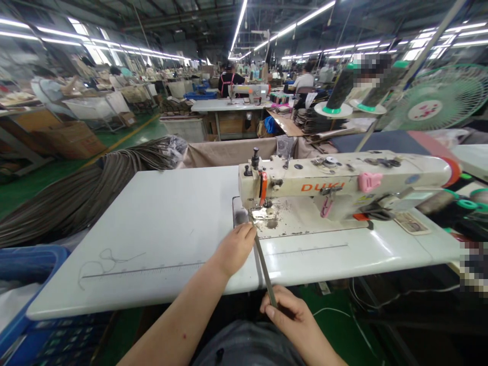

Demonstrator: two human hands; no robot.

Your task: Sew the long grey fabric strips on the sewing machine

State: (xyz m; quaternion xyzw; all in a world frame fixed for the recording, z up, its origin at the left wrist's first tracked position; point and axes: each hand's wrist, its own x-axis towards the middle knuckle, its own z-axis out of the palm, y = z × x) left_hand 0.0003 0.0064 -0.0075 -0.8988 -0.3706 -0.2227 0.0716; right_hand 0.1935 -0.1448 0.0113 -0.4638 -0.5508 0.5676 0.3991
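I sit at a pale worktop [183, 203] with a white sewing machine [290, 175] on its right half, seen from above my own arms. A narrow, dark strip [264, 263] runs from just in front of the machine's stitching end, over the worktop's front edge and down towards my lap. My left hand [237, 246] lies at the far end of the strip, fingers drawn together over it; the thumb is hidden, so I cannot tell whether I pinch it or only press it down. My right hand [287, 309] pinches the strip between thumb and fingers, just off the front edge. The needle is too small to make out, nor can I tell whether the strip reaches under it. To guide this well, I judge, the right hand should hold the strip lightly taut and flat, without twist or drag against the edge, while the left steers it straight, fingertips clear of the needle. The loose thread [109, 259] at left lies well apart from the strip.
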